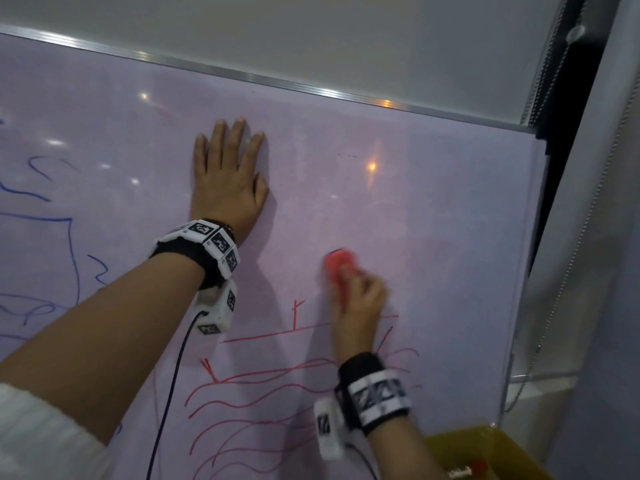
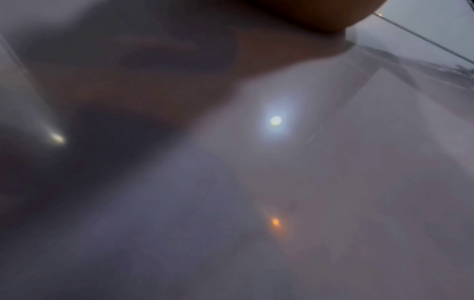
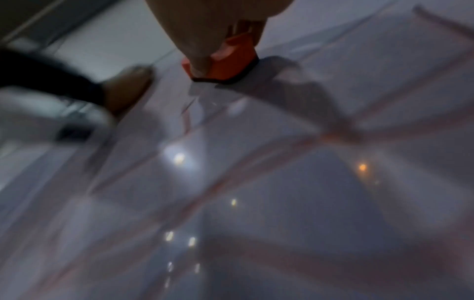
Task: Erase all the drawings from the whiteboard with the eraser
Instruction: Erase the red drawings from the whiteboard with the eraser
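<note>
The whiteboard fills the head view. My left hand lies flat on it with fingers straight, near the upper middle. My right hand grips a red eraser, blurred, pressed to the board just above red line drawings. Blue drawings cover the board's left part. In the right wrist view the eraser shows its black felt base on the board, held by my fingers. The left wrist view shows only my blurred palm against the board.
The board's metal frame runs along the top. A bead chain hangs beside the board's right edge. A yellow bin sits at the lower right. Cables trail from both wrist cameras.
</note>
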{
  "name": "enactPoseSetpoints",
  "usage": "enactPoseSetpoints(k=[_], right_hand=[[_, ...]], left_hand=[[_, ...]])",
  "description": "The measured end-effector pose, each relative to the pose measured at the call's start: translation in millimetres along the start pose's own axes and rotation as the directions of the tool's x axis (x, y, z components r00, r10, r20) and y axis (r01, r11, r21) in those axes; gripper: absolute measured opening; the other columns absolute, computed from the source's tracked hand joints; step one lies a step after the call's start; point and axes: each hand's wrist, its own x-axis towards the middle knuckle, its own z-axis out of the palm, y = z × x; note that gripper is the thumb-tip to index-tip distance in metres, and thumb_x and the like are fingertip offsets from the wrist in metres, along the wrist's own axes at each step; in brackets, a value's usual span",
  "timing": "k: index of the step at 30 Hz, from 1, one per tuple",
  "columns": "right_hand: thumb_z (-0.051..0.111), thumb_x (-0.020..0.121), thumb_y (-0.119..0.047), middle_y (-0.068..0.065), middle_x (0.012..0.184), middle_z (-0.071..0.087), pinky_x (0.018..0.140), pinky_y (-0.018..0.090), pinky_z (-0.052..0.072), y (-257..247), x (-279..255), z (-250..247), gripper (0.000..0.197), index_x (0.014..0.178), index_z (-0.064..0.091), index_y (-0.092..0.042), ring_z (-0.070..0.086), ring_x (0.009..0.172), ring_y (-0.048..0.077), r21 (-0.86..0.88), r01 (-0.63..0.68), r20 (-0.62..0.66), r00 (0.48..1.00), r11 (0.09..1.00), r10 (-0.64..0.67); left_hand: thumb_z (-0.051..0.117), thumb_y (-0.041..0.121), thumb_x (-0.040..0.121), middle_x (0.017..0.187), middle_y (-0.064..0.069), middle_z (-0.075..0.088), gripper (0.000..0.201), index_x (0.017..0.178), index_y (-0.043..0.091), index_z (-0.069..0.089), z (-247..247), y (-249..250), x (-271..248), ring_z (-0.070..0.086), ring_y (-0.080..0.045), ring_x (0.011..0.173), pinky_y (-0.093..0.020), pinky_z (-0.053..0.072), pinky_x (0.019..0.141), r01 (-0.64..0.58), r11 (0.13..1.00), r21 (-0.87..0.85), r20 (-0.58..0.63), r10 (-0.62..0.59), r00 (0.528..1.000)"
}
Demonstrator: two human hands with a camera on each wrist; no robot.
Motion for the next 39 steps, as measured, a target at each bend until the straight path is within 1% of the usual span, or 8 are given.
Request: enactPoseSetpoints(k=[5,13,16,20,25,29,35,39], right_hand=[[0.054,0.081,-0.061,-0.022,0.095,0.042,0.091,0.025,0.04,17.4,-58.1,-18.7,0.033,0.101,0.054,-0.034,0.044,0.091,-0.006,-0.046,0.042,0.443,0.896,0.998,-0.018],[0.051,0.082,-0.03,0.03,0.09,0.051,0.079,0.041,0.03,46.7,1.2,-25.1,0.037,0.105,0.059,-0.001,0.045,0.089,0.038,-0.155,-0.219,-0.249,0.952,0.963,0.176],[0.052,0.087,-0.035,0.011,0.092,0.056,0.077,0.036,0.037,-4.3,-45.4,5.7,0.03,0.108,0.053,-0.014,0.042,0.085,0.021,-0.152,0.091,0.132,0.989,0.984,-0.071],[0.05,0.082,-0.058,-0.028,0.092,0.039,0.092,0.021,0.036,-9.5,-78.4,5.8,0.045,0.112,0.058,-0.025,0.037,0.084,-0.014,-0.183,0.353,0.526,0.824,0.918,-0.212],[0.053,0.084,-0.026,0.027,0.095,0.053,0.082,0.035,0.031,31.2,-23.2,-3.4,0.035,0.102,0.062,0.002,0.039,0.091,0.027,-0.178,-0.084,-0.183,0.982,0.98,0.051],[0.051,0.088,-0.026,0.019,0.098,0.05,0.08,0.033,0.034,-4.0,-44.2,22.6,0.026,0.105,0.058,-0.008,0.04,0.089,0.025,-0.161,0.115,-0.058,0.99,0.98,-0.125],[0.05,0.081,-0.014,0.008,0.109,0.045,0.073,0.033,0.048,21.1,-90.9,13.4,0.036,0.116,0.05,-0.021,0.045,0.087,0.022,-0.062,0.796,0.462,0.557,0.602,-0.69],[0.049,0.094,-0.036,0.01,0.106,0.055,0.086,0.037,0.043,23.3,-29.3,2.0,0.025,0.113,0.056,-0.022,0.045,0.093,0.02,-0.252,0.341,0.075,0.94,0.906,-0.333]], left_hand=[[0.035,0.026,0.091,0.154,-0.014,0.02,0.057,0.146,0.014,0.027,-4.2,-3.7,-2.8,0.014,-0.033,0.142,-0.041,-0.005,0.115,-0.039,0.999,0.004,0.017,0.038,0.999],[0.032,0.027,0.091,0.146,-0.018,0.036,0.053,0.141,0.011,0.034,-16.8,-63.5,-50.6,0.013,-0.028,0.142,-0.036,-0.004,0.116,-0.386,0.919,0.079,0.102,0.378,0.92],[0.032,0.027,0.091,0.146,-0.017,0.036,0.053,0.141,0.012,0.034,-17.6,-73.9,-62.4,-0.006,-0.014,0.144,-0.038,-0.002,0.116,-0.395,0.915,0.087,0.116,0.384,0.916],[0.033,0.026,0.09,0.146,-0.016,0.037,0.053,0.141,0.012,0.035,-16.3,-75.4,-63.4,0.005,-0.019,0.144,-0.037,-0.002,0.116,-0.384,0.92,0.084,0.121,0.373,0.92],[0.034,0.025,0.089,0.144,-0.017,0.04,0.052,0.139,0.011,0.036,-12.2,-76.4,-64.8,0.026,-0.032,0.134,-0.038,0.004,0.115,-0.397,0.914,0.08,0.064,0.393,0.917],[0.034,0.025,0.09,0.144,-0.017,0.04,0.052,0.14,0.011,0.037,-12.8,-75.5,-66.1,0.026,-0.032,0.134,-0.035,0.0,0.116,-0.388,0.919,0.077,0.045,0.385,0.922],[0.035,0.025,0.09,0.145,-0.017,0.039,0.052,0.14,0.011,0.035,-14.6,-74.7,-66.8,0.026,-0.032,0.135,-0.035,0.0,0.116,-0.366,0.927,0.085,0.073,0.36,0.93],[0.035,0.024,0.09,0.145,-0.016,0.039,0.052,0.14,0.012,0.035,-13.5,-74.6,-68.5,0.025,-0.031,0.134,-0.038,0.004,0.115,-0.363,0.928,0.088,0.076,0.357,0.931]])
